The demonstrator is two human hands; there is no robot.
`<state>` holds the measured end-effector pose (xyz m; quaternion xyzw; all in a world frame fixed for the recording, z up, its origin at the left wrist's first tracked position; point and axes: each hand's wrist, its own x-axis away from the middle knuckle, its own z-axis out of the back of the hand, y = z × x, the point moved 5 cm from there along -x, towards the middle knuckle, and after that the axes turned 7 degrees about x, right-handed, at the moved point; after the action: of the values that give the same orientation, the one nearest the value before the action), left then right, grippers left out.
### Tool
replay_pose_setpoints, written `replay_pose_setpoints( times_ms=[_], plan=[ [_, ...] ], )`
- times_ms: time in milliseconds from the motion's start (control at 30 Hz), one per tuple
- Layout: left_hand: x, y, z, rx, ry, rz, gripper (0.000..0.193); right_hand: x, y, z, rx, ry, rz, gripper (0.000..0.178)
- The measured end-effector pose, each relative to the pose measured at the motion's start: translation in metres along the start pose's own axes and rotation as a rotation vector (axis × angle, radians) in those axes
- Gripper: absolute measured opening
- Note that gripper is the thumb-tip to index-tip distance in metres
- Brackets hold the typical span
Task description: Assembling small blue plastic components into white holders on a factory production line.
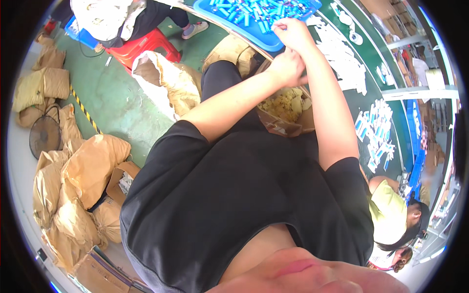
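My right hand (293,35) reaches over the near edge of a blue tray (267,45) on the bench. Its fingers are drawn together beside a heap of small blue cylinders (246,19); whatever they may pinch is too small to make out. Close below, my left hand (289,68) is curled up next to the right forearm, and its grip is hidden. A cardboard box (305,119) with yellowish scraps (288,104) stands beneath my hands, against my lap.
White strips (344,58) and blue-and-white pieces (376,129) lie on the green bench to the right. An open paper sack (183,88) stands left of my legs, near a red stool (154,48) with a person seated. Full sacks (95,168) line the left; another person (393,215) sits right.
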<state>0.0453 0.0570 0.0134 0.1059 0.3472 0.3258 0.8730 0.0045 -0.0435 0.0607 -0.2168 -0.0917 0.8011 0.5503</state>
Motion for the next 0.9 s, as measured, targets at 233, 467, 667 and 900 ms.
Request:
replay_pose_setpoints(
  times_ms=[233,467,667,900],
  plan=[
    [0.017,-0.01,0.003,0.075,-0.013,0.133,0.069,-0.035,-0.036,-0.029,0.413,-0.118,-0.186,0.035],
    [0.034,-0.013,0.001,-0.025,0.048,0.074,0.065,-0.021,-0.01,-0.014,-0.278,0.422,-0.294,0.021],
    [0.015,-0.008,0.011,0.117,0.067,0.112,0.047,-0.014,0.047,0.007,-1.472,0.218,-0.307,0.024],
    [-0.001,0.022,-0.002,0.326,-0.038,-0.02,0.05,0.071,0.067,0.064,-1.236,0.355,-0.278,0.022]
  ],
)
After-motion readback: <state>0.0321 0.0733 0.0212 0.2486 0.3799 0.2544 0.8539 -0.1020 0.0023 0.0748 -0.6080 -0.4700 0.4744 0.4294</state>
